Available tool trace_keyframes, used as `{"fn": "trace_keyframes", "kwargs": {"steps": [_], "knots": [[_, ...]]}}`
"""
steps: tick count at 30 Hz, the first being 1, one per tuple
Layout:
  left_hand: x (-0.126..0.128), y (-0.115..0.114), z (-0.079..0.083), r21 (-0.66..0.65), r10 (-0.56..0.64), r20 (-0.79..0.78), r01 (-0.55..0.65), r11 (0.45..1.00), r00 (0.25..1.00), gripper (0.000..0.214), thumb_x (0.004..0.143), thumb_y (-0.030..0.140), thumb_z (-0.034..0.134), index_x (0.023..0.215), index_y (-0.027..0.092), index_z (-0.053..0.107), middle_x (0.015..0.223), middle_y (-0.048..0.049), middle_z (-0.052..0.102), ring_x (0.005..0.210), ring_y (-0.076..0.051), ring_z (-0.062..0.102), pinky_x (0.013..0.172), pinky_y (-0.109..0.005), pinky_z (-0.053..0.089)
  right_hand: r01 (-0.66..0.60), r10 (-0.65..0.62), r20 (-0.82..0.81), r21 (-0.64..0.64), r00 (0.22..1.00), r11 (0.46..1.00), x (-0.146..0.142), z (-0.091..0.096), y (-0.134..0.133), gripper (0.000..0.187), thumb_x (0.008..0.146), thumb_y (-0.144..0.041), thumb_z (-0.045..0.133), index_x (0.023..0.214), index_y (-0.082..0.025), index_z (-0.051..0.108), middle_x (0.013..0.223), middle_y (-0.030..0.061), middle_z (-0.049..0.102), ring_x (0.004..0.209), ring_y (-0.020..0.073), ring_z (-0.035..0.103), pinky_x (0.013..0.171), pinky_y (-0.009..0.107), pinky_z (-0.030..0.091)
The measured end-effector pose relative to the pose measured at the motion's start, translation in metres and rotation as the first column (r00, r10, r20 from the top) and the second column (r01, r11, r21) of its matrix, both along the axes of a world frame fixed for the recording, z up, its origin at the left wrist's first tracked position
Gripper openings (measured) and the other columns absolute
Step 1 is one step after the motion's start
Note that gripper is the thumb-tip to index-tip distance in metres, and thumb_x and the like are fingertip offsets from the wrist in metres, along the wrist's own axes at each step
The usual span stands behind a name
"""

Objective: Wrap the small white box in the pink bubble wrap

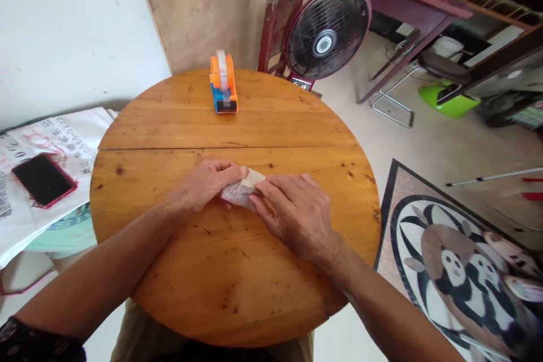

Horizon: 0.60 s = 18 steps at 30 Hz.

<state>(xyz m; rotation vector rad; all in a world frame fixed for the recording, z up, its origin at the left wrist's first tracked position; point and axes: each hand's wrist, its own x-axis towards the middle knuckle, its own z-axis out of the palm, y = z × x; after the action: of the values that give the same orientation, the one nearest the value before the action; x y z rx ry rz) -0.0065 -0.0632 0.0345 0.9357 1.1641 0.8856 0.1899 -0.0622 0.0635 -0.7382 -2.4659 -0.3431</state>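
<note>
Over the middle of the round wooden table, both my hands hold one small wrapped packet. Its wrapping is clear, crinkled plastic, with a pale beige patch on top; what lies inside I cannot make out. My left hand grips the packet's left end, thumb on the upper face and fingers curled beneath. On the other end, my right hand pinches the packet between thumb and forefinger. Farther back on the table stands an orange and blue tape dispenser with a roll of tape in it.
To the left, a phone in a red case lies on white printed sheets. Behind the table are a fan and a wooden chair. A desk stands at the back right, and a panda-patterned mat covers floor at the right.
</note>
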Motion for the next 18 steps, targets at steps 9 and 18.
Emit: {"fn": "trace_keyframes", "kwargs": {"steps": [9,18], "knots": [[0.002,-0.001,-0.002,-0.017,-0.007,0.01,0.007,1.0,1.0,0.032,0.072,0.046,0.069,0.064,0.016,0.061,0.055,0.0013,0.055,0.048,-0.011,0.051,0.038,-0.023,0.051,-0.028,-0.001,-0.164,-0.179,0.986,0.983,0.001,-0.005,0.006,0.013,0.095,-0.02,0.058,0.084,-0.02,0.065,0.081,0.0029,0.074,0.073,0.0154,0.066,0.067,0.03,0.045],[0.003,-0.001,-0.002,-0.011,-0.002,0.12,0.003,1.0,0.993,0.03,0.068,0.043,0.072,0.072,0.015,0.065,0.056,0.0017,0.057,0.045,-0.01,0.051,0.039,-0.023,0.049,-0.131,-0.053,-0.364,-0.462,0.93,0.877,0.015,-0.001,0.009,0.014,0.094,-0.015,0.057,0.095,-0.022,0.069,0.088,0.0031,0.073,0.08,0.0153,0.068,0.072,0.029,0.055]]}}
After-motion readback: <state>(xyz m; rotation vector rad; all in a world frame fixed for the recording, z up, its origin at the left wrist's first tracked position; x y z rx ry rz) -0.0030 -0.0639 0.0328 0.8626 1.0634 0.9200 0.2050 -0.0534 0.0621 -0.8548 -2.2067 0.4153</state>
